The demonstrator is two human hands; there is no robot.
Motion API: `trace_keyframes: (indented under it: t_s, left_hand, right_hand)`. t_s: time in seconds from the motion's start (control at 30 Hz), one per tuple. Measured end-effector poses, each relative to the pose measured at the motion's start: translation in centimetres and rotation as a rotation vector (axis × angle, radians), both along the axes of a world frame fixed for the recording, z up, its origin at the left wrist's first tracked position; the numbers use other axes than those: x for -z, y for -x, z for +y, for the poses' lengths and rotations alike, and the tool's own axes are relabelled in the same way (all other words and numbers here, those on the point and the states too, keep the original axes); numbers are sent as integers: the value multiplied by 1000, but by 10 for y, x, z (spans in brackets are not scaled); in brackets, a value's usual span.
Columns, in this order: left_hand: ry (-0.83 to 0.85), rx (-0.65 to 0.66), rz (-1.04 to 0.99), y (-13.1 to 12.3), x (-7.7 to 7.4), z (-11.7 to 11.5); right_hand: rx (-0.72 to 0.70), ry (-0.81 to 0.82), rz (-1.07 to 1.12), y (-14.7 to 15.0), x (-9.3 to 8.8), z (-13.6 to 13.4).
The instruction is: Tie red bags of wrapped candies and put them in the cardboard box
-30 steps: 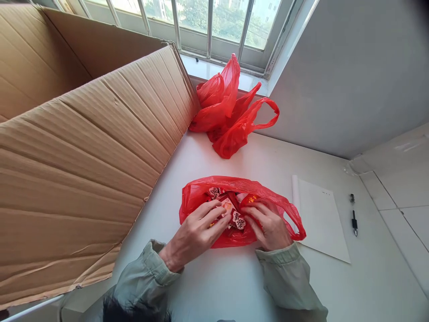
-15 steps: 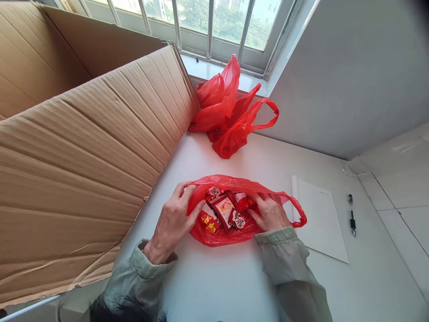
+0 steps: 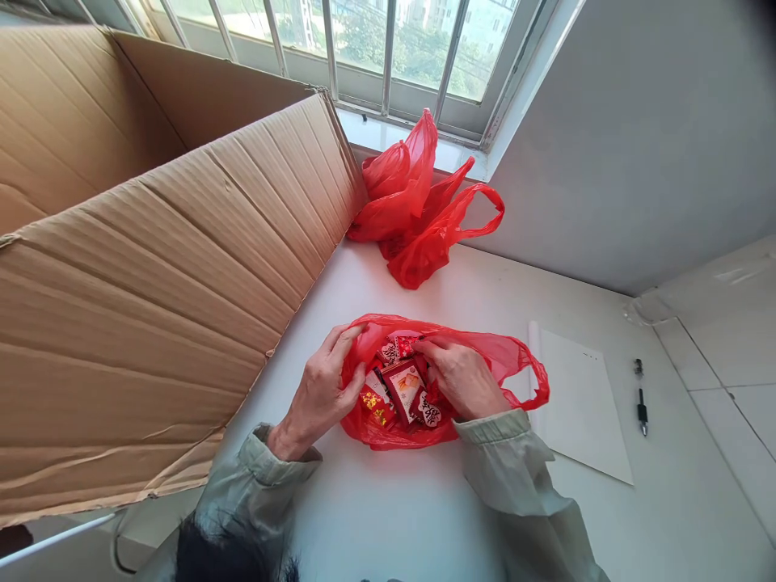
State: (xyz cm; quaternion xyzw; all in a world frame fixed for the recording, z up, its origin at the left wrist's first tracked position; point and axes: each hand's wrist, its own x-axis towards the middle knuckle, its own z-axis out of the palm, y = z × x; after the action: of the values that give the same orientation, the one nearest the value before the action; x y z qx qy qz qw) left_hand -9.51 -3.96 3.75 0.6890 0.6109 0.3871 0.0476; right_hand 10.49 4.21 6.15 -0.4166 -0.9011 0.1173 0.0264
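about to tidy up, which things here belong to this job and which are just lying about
Likely in use: open red carrier bag; printed packets inside; left hand at the bag's rim; right hand over the packets

Seemingly just lying about: heaped red plastic bags; cardboard box; white paper; pen

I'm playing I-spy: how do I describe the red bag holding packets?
Find the big cardboard box, then look right on the white table. The left hand touches an open red bag there. Unlike the crumpled red pile by the window, it shows packets inside.
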Motion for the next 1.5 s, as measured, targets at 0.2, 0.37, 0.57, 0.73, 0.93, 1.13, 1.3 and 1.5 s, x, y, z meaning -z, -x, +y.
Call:
trace_keyframes:
  t_s: [0.2,0.37,0.57,0.73,0.93,1.13,1.3,1.5]
  left_hand:
    - [1,-5,-19,0,-1,-1]
    - [6,-36,-41,2,-1,-3]
    - [34,-35,-54,1,-1,-3]
    - [57,4,-20,7,-5,-4]
    - [211,126,225,28,-17,-31]
    - [263,69,282,37,-21,-65]
    - [372,51,240,32,-28,-79]
    - [367,10,58,15,-35,-72]
  right_hand:
    - [17,-37,-37,10,22,11]
    - [116,-57,-77,8,16,9]
    - [15,-37,5,34,17,3]
    - [26,-46,30,44,24,-1]
    - [-145,21,316,-11,-27,-47]
    - [412,-617,225,-82,-44,-61]
    - [626,17,242,-112,-18,-47]
    - [581,385,788,-103,-50,-61]
